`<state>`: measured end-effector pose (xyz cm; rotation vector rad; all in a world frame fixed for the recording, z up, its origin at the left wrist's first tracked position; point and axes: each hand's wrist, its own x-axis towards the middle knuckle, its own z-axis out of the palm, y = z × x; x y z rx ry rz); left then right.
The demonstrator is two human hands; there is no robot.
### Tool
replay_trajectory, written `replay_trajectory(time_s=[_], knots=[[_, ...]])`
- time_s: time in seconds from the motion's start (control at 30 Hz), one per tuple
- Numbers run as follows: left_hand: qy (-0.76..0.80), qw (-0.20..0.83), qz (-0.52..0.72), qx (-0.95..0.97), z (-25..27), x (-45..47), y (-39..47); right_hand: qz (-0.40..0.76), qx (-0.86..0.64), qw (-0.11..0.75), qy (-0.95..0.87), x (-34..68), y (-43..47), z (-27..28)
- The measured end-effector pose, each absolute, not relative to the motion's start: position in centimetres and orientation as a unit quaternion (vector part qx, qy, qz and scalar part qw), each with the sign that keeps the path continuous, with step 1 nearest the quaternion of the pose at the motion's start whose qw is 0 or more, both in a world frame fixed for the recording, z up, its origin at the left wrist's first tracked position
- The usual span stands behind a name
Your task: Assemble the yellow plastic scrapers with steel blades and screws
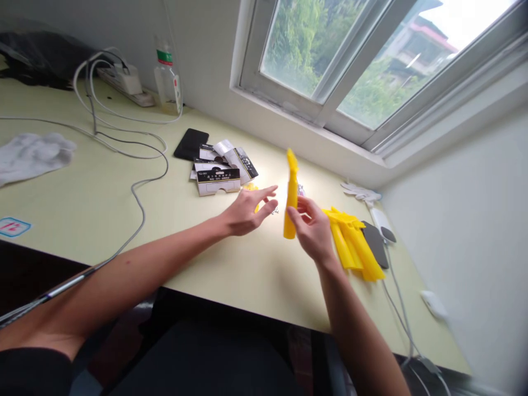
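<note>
yellow piece (291, 212) stands upright, gripped by the right hand (312, 226); the left hand (246, 212) is near, fingers (266, 192) parted.

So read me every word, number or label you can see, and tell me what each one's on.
"12": on the sticker.
"001", probably, ending a code: on the front card; its other print is too small.
Other cards, bottle label: too blurred to read.
Yellow piece: no visible text.
</note>
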<state>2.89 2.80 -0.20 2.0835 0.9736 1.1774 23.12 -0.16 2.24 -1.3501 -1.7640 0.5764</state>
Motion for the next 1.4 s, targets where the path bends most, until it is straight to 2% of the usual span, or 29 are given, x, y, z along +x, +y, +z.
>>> replay_trajectory(time_s=[0.1, 0.17, 0.27, 0.43, 0.53, 0.67, 0.83, 1.1, 1.3, 1.4], knots=[[0.342, 0.462, 0.466, 0.672, -0.2, 3.5, 1.9, 0.201, -0.446, 0.334, -0.805, 21.4, 0.3, 2.4], [0.340, 0.530, 0.477, 0.612, -0.3, 3.1, 2.2, 0.192, -0.422, 0.289, -0.838, 22.5, 1.0, 2.7], [0.333, 0.602, 0.481, 0.543, -0.4, 2.3, 2.9, 0.151, -0.496, 0.246, -0.819, 26.2, 2.6, 2.7], [0.316, 0.633, 0.464, 0.532, -0.6, 1.9, 3.0, 0.123, -0.532, 0.091, -0.833, 29.9, 3.8, 0.9], [0.313, 0.632, 0.437, 0.558, -0.7, 2.1, 2.6, 0.116, -0.520, 0.044, -0.845, 29.6, 3.8, 0.4], [0.321, 0.633, 0.410, 0.573, -0.9, 2.2, 2.4, 0.119, -0.513, 0.023, -0.850, 29.2, 3.8, 0.7], [0.319, 0.640, 0.404, 0.571, -1.3, 2.2, 2.5, 0.149, -0.526, 0.059, -0.835, 29.5, 3.5, 1.0], [0.309, 0.662, 0.382, 0.566, -1.5, 2.3, 2.4, 0.242, -0.469, 0.228, -0.818, 28.9, 2.9, 0.9], [0.296, 0.677, 0.366, 0.565, -1.6, 2.4, 2.2, 0.401, -0.445, 0.342, -0.724, 27.9, 2.5, 0.7], [0.290, 0.678, 0.354, 0.576, -1.1, 2.3, 1.9, 0.438, -0.444, 0.403, -0.670, 28.1, 2.4, 1.6]])
